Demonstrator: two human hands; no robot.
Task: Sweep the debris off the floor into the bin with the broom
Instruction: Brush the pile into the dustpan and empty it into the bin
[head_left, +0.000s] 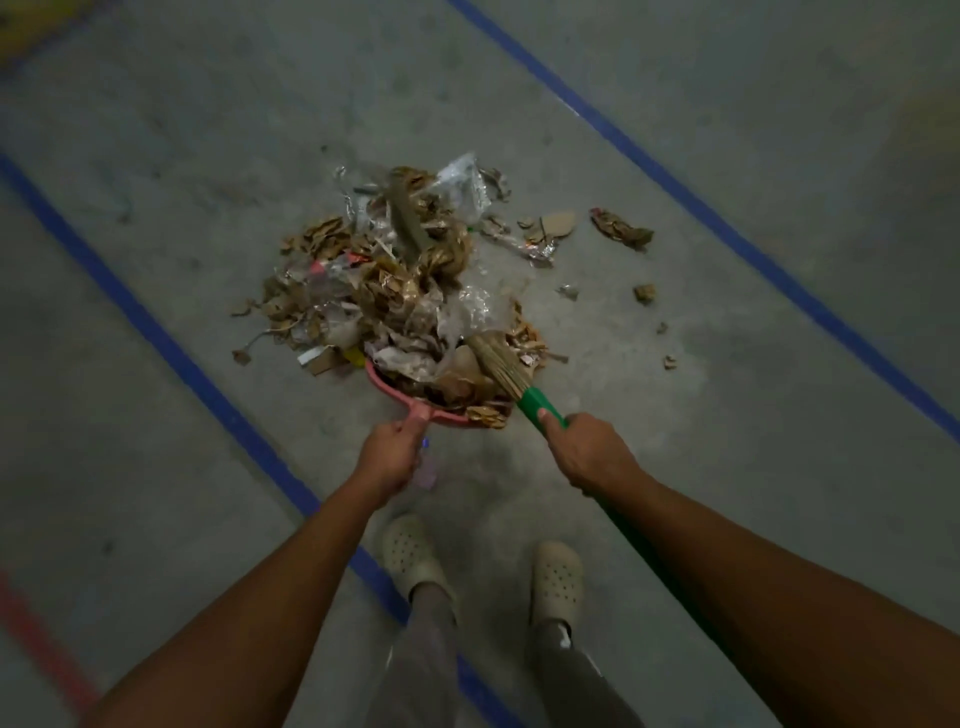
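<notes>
A pile of debris (384, 270), made of torn cardboard, brown paper and clear plastic, lies on the grey concrete floor in the middle of the view. A pink dustpan (395, 397) sits at the pile's near edge with scraps heaped in it. My left hand (389, 457) grips the dustpan's handle. My right hand (592, 452) grips the green handle of the broom (535, 402), whose straw bristles rest on the scraps in the pan's right side. No bin is in view.
Loose scraps (621, 228) lie scattered to the right of the pile. Two blue floor lines (156, 332) run diagonally on either side. My feet in pale clogs (410, 556) stand just behind the dustpan. A red line (36, 634) crosses the lower left.
</notes>
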